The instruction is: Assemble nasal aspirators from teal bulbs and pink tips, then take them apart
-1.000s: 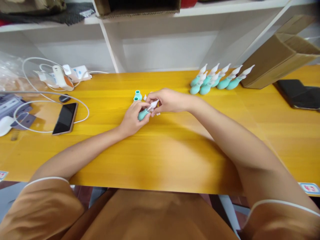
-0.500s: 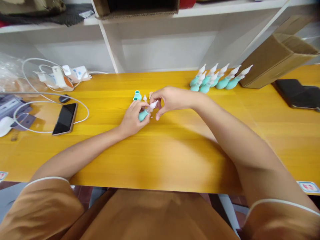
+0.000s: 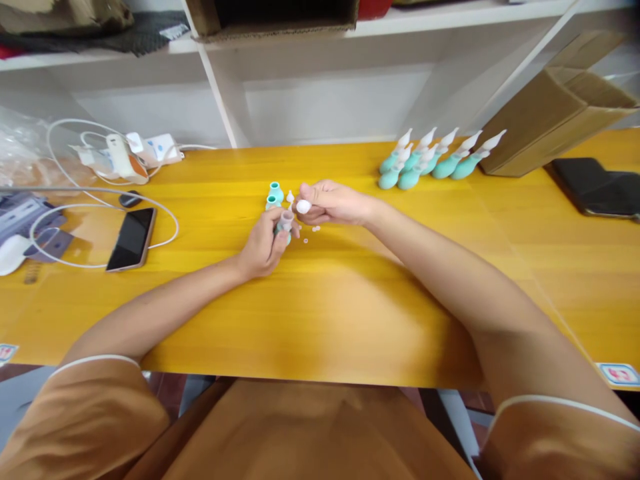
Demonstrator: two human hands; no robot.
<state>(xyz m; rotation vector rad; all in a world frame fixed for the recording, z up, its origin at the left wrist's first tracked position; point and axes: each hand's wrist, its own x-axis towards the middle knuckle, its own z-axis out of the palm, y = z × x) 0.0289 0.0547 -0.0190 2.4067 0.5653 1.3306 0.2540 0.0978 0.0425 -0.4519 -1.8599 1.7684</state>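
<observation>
My left hand [image 3: 264,245] grips a teal rubber bulb with a clear neck [image 3: 285,222], held upright near the middle of the yellow table [image 3: 350,300]. My right hand [image 3: 333,202] pinches a small white tip [image 3: 303,207] just right of the bulb's neck, apart from it. Two more teal bulbs [image 3: 274,195] and a loose white tip [image 3: 290,196] stand just behind my hands. A few tiny white bits [image 3: 315,229] lie on the table under my right hand.
Several finished teal bulbs with white tips [image 3: 435,159] stand at the back right beside a cardboard box [image 3: 555,113]. A dark case [image 3: 595,187] lies far right. A phone [image 3: 131,238], white cables [image 3: 100,200] and a charger [image 3: 120,155] sit at the left. White shelves [image 3: 325,80] rise behind.
The white tip has come off the bulb: my right hand drew it away to the right, and my left hand turned the bulb upright.
</observation>
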